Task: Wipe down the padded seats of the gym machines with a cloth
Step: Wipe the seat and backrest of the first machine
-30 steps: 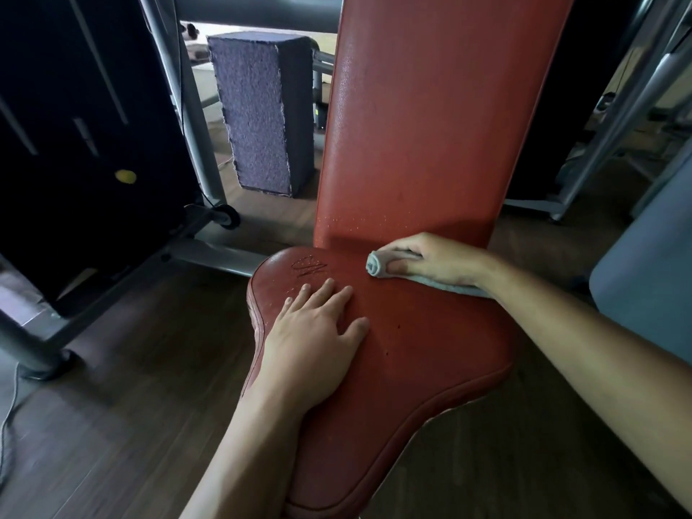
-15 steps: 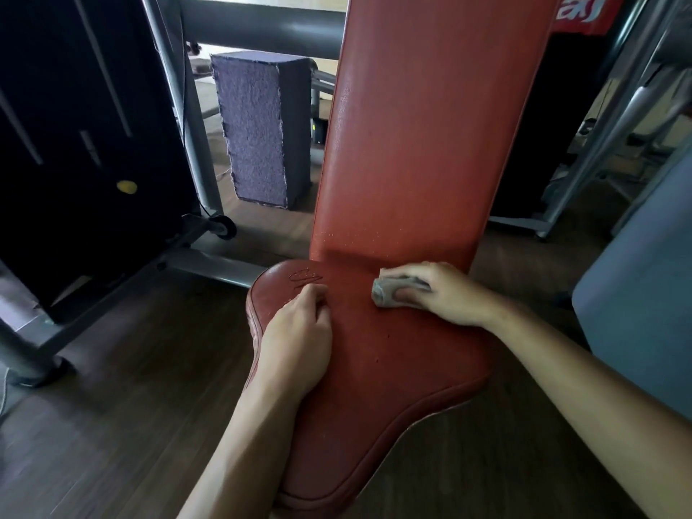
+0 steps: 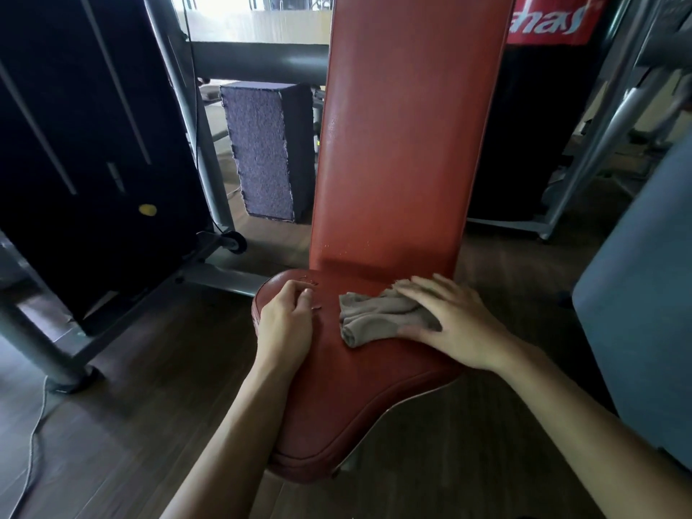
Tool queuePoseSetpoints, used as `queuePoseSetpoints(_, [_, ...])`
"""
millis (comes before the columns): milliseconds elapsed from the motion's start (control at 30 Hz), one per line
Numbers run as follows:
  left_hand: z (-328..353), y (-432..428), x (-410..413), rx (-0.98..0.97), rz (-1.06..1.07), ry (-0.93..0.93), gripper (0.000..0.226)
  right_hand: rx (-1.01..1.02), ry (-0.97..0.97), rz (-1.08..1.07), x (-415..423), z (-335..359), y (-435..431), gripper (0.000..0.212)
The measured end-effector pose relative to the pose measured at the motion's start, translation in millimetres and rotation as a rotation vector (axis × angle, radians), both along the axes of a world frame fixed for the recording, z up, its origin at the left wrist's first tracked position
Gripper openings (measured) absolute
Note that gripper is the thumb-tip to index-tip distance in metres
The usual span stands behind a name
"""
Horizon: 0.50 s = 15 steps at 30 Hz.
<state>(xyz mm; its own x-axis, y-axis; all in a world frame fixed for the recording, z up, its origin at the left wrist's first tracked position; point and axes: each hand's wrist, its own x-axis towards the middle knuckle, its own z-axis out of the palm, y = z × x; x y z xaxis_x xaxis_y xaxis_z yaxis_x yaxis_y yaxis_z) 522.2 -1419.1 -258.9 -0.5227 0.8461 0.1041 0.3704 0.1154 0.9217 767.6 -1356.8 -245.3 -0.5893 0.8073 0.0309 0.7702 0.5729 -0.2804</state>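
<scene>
Right hand point(image 3: 453, 324) is lying flat, fingers straight and spread, palm pressing down on the cloth point(image 3: 374, 316); nothing is curled round it. The cloth, grey-beige and bunched into folds, is sitting on the rear part of the red padded seat point(image 3: 355, 387), half under the fingers and sticking out to the left of them.

Just left of the cloth, with a strip of bare seat between, the left hand point(image 3: 286, 324) is resting on the seat's left rear corner. Its fingers are curling in toward the palm and are holding nothing. A mark pressed into the upholstery is showing partly at the fingertips.

Directly beyond the grip the red backrest point(image 3: 404, 144) is rising upright from the seat, its surface looking speckled. Nearer the camera than the grip, the seat is narrowing to a rounded front edge.

Further out to the left, beyond the left hand: a purple-grey block point(image 3: 262, 151) is standing on the floor, a grey frame tube point(image 3: 198, 144) is slanting up beside it, and a dark panel is showing a yellow spot point(image 3: 147, 209). Wooden floor point(image 3: 112, 425) is running beneath everything, with a thin cable point(image 3: 33, 443) lying along the far left. To the right of the grip a blue-grey pad point(image 3: 644, 294) is filling the frame edge; above it, a red banner point(image 3: 550, 20) with white lettering is partly showing.
</scene>
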Motion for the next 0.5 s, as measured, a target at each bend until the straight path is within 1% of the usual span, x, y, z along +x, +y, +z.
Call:
queuePoseSetpoints(67, [-0.6, 0.3, 1.7, 0.025, -0.056, 0.019, 0.016, -0.048, 0.100, -0.048, 9.4, -11.2, -6.5, 0.080])
queuePoseSetpoints(133, [-1.1, 0.2, 4.0, 0.060, -0.153, 0.085, 0.015, 0.010, 0.207, -0.001, 3.3, -19.0, -9.2, 0.070])
queuePoseSetpoints(167, [-0.7, -0.7, 5.0, 0.081, -0.208, 0.108, 0.018, 0.042, 0.223, 0.032, -2.7, -19.6, -11.0, 0.064])
queuePoseSetpoints(233, [0.9, -3.1, 6.0, 0.135, -0.306, 0.145, 0.029, 0.057, 0.237, 0.131, -15.2, -16.9, -15.3, 0.060])
queuePoseSetpoints(300, [2.3, -5.9, 7.2, 0.167, -0.401, 0.165, 0.037, -0.023, 0.317, 0.221, -19.3, -17.3, -16.9, 0.058])
queuePoseSetpoints(333, [2.0, -6.5, 7.2, 0.158, -0.454, 0.180, 0.039, -0.083, 0.416, 0.232, -18.0, -18.1, -17.0, 0.053])
queuePoseSetpoints(367, [2.3, -7.4, 7.7, 0.132, -0.510, 0.205, 0.044, -0.117, 0.559, 0.200, -16.0, -19.8, -17.1, 0.045])
queuePoseSetpoints(400, [2.2, -8.1, 8.0, 0.083, -0.567, 0.258, 0.052, -0.119, 0.729, 0.122, -13.8, -21.8, -17.2, 0.039])
queuePoseSetpoints(467, [2.2, -8.6, 9.2, -0.028, -0.658, 0.488, 0.066, -0.091, 1.023, -0.074, -11.9, -25.6, -17.8, 0.035])
queuePoseSetpoints(500, [2.8, -8.9, 9.2, -0.065, -0.681, 0.609, 0.065, -0.070, 1.102, -0.145, -13.2, -27.3, -19.1, 0.034])
